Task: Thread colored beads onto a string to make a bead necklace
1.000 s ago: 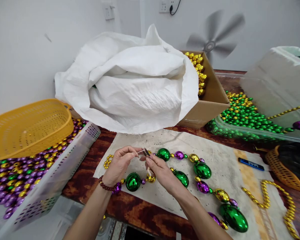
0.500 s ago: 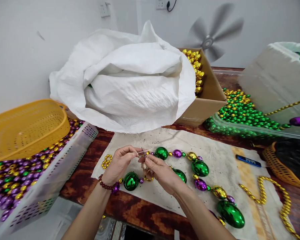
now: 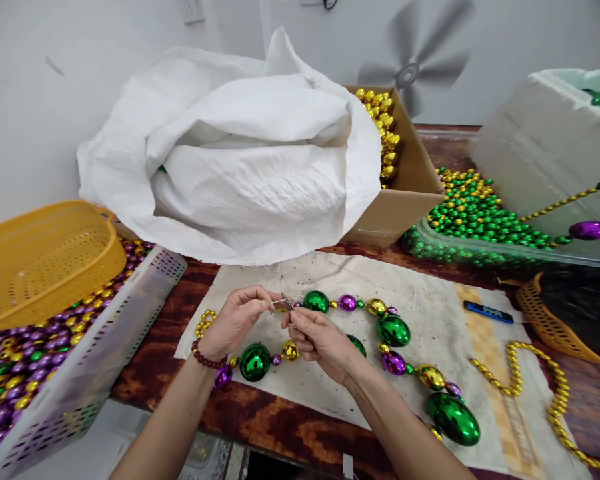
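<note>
My left hand [image 3: 235, 323], with a dark red bead bracelet at its wrist, pinches a thin pale string near the centre. Close on its right, my right hand [image 3: 316, 333] holds a small pair of scissors [image 3: 287, 301], whose pointed blades are at the string. Around both hands a strand of large green, purple and gold beads lies on the pale cloth [image 3: 350, 273]. Its parts include a round green bead [image 3: 255, 362] below the hands and a large green bead [image 3: 453, 418] at the lower right.
A white sack [image 3: 250, 193] and a cardboard box [image 3: 395, 207] stand behind. Bead bins flank the cloth, with a yellow basket [image 3: 45, 267] at left. A gold bead strand [image 3: 515, 367], a blue tool [image 3: 488, 311] and a brown basket [image 3: 550, 320] are at right.
The whole view has shifted a little, so the things sit further left. The fingers of my right hand have curled in more, and the gold bead below them shows more fully.
</note>
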Demonstrator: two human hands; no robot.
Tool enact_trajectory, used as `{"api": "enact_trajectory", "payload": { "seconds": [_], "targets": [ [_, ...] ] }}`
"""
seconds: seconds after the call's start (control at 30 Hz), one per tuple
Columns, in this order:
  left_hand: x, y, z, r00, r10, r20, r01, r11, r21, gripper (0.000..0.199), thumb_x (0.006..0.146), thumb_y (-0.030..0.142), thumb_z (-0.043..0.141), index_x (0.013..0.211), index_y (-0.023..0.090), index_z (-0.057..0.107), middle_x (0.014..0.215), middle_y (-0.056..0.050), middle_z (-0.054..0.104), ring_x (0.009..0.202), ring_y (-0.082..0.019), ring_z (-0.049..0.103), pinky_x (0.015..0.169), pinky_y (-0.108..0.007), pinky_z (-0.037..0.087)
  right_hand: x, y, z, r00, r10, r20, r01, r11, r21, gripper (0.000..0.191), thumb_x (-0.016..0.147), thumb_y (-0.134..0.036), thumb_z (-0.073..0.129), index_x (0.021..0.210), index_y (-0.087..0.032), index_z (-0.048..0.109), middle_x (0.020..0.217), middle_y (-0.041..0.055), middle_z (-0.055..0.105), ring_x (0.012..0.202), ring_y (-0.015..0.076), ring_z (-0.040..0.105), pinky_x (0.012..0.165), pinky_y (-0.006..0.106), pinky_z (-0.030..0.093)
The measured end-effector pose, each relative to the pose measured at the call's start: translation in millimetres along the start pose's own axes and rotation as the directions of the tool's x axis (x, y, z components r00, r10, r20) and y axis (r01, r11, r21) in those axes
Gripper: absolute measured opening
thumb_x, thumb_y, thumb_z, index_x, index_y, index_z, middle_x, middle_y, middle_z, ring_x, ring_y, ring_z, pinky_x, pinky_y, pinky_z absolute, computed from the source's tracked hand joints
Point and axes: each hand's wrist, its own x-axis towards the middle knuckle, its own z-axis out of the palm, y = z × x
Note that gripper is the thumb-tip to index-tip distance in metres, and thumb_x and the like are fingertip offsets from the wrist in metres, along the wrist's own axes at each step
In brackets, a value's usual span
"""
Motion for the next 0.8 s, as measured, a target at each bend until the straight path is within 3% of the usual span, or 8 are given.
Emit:
{"api": "enact_trajectory", "payload": {
  "seconds": [0.13,0.23,0.27,0.33,0.4,0.47,0.63,0.8],
  "targets": [
    [4,-1,-1.2,1.0,-0.028,0.011,0.028,1.0,-0.005,0.014,0.072,0.03,0.079,0.067,0.018,0.073,0.094,-0.011,0.079,0.1,-0.027,0.07,0.098,-0.037,0.046,-7,-6,-15,0.982,-0.127,-0.136,0.11,0.985,-0.131,0.046,0.082,-0.064,0.065,0.087,-0.019,0.058,0.063,-0.008,0.031,0.049,0.0068,0.019,0.045,0.022,0.011],
    [3,-2,-2.6,0.998,-0.063,-0.023,0.063,0.998,-0.002,0.018,0.071,0.034,0.081,0.069,0.018,0.073,0.093,-0.011,0.079,0.103,-0.028,0.07,0.105,-0.04,0.044,-25,-22,-53,0.87,-0.4,-0.289,0.203,0.824,-0.529,0.037,0.091,-0.056,0.055,0.087,-0.02,0.058,0.067,-0.004,0.046,0.056,0.0107,0.04,0.053,0.023,0.031],
    [3,-2,-3.1,0.996,-0.074,-0.05,0.074,0.997,0.008,0.02,0.07,0.036,0.082,0.071,0.018,0.074,0.095,-0.01,0.079,0.105,-0.029,0.07,0.106,-0.04,0.044,-34,-29,-71,0.809,-0.481,-0.338,0.146,0.721,-0.677,0.032,0.094,-0.051,0.053,0.091,-0.02,0.059,0.071,-0.0023,0.052,0.062,0.0128,0.047,0.06,0.025,0.036],
    [4,-2,-3.6,0.99,-0.092,-0.106,0.096,0.995,0.033,0.023,0.068,0.039,0.083,0.074,0.018,0.075,0.097,-0.009,0.079,0.108,-0.029,0.069,0.11,-0.04,0.043,-54,-44,-108,0.683,-0.569,-0.459,-0.158,0.498,-0.852,0.024,0.096,-0.041,0.052,0.105,-0.02,0.059,0.083,0.0016,0.064,0.075,0.0171,0.057,0.07,0.027,0.04],
    [8,-2,-2.4,0.983,-0.112,-0.146,0.119,0.992,0.036,0.028,0.062,0.042,0.086,0.074,0.019,0.076,0.095,-0.008,0.079,0.106,-0.03,0.069,0.113,-0.043,0.041,-73,-56,-142,0.585,-0.574,-0.573,-0.516,0.282,-0.809,0.026,0.097,-0.036,0.053,0.115,-0.019,0.059,0.096,0.0061,0.07,0.086,0.0206,0.063,0.072,0.028,0.04],
    [11,-1,0.8,0.978,-0.132,-0.163,0.141,0.989,0.039,0.032,0.055,0.045,0.089,0.072,0.021,0.076,0.092,-0.007,0.08,0.105,-0.031,0.069,0.115,-0.046,0.04,-86,-62,-167,0.553,-0.562,-0.615,-0.683,0.117,-0.721,0.024,0.096,-0.031,0.055,0.114,-0.018,0.062,0.107,0.0102,0.071,0.096,0.0229,0.064,0.074,0.028,0.041],
    [14,4,4.9,0.964,-0.145,-0.223,0.165,0.983,0.075,0.036,0.044,0.052,0.09,0.066,0.026,0.077,0.092,-0.007,0.08,0.109,-0.037,0.068,0.117,-0.049,0.039,-104,-60,-203,0.568,-0.582,-0.582,-0.721,-0.011,-0.693,0.023,0.096,-0.029,0.056,0.113,-0.02,0.068,0.114,0.0097,0.07,0.105,0.0227,0.062,0.083,0.027,0.042],
    [11,2,-4.4,0.965,-0.093,-0.247,0.127,0.984,0.125,0.031,0.049,0.055,0.087,0.064,0.031,0.077,0.089,-0.004,0.08,0.108,-0.039,0.068,0.115,-0.054,0.041,-137,-67,-238,0.481,-0.622,-0.618,-0.818,-0.066,-0.571,0.034,0.091,-0.007,0.045,0.117,-0.013,0.067,0.118,0.016,0.065,0.109,0.0259,0.06,0.085,0.031,0.041]
  ]
}}
